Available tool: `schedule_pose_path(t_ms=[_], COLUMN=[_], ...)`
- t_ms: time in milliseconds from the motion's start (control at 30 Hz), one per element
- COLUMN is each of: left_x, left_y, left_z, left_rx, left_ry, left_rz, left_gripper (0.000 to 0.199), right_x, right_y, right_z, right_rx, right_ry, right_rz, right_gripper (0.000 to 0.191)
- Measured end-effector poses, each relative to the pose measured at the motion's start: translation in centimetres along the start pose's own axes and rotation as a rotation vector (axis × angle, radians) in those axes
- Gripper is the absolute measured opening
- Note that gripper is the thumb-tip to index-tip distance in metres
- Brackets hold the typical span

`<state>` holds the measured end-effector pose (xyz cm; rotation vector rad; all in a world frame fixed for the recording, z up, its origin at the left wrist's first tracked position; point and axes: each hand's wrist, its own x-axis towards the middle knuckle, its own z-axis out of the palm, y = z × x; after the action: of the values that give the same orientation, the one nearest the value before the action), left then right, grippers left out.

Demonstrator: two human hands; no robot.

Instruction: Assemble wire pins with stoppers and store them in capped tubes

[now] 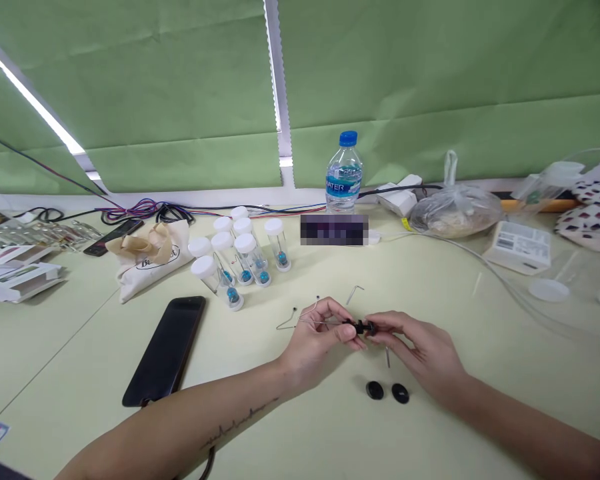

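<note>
Worktop, pale yellow-green (445, 427): carries all items. Landmark: clear plastic water bottle with blue cap (343, 175), upright at the rear.

Left hand (305, 343), in front of the bottle: narrow, pinching a small black cylindrical part (361, 327). Right hand (425, 350), just right of it: fingertips closed on the part's other end. Risk: uneven grip could let it slip or twist.

Black smartphone (165, 353), well left of the bottle and nearer: beside the left forearm, which could nudge it. Clear tubes with white caps (247, 257), left of the bottle: upright and close-set; a sweeping hand could topple them.

Bent metal wires with black tips (286, 326), below-left of the bottle: liable to snag or bend. Two round black discs (375, 390), nearer than the bottle: could be knocked away by the right wrist.
</note>
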<state>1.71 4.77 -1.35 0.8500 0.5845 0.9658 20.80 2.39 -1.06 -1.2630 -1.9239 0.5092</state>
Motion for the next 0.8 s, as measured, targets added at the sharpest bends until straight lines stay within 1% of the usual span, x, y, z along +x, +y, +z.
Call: schedule_pose_path(t_ms=[133, 233, 333, 467, 667, 800], left_x=[-0.01, 0.03, 0.07, 0.06, 0.03, 0.05], left_y=[0.07, 0.09, 0.03, -0.05, 0.12, 0.20], left_z=[-0.01, -0.04, -0.08, -0.16, -0.04, 0.00], left_rx=[-0.003, -0.010, -0.009, -0.004, -0.025, -0.021], left_ry=[0.016, 0.035, 0.021, 0.011, 0.023, 0.024], left_rz=[-0.001, -0.005, -0.008, -0.013, -0.018, -0.024], left_gripper=[0.024, 0.024, 0.025, 0.026, 0.026, 0.026], right_x=[-0.17, -0.10, 0.07, 0.14, 0.04, 0.10], right_y=[0.26, 0.20, -0.05, -0.12, 0.02, -0.05], right_z=[0.09, 0.11, 0.05, 0.00, -0.07, -0.16], right_rx=[-0.008, -0.019, -0.018, -0.030, -0.043, -0.017], right_ry=[0.006, 0.044, 0.047, 0.045, 0.037, 0.039], right_rz=[0.004, -0.045, -0.092, -0.081, -0.058, -0.144], right_gripper=[0.024, 0.024, 0.021, 0.021, 0.026, 0.023])
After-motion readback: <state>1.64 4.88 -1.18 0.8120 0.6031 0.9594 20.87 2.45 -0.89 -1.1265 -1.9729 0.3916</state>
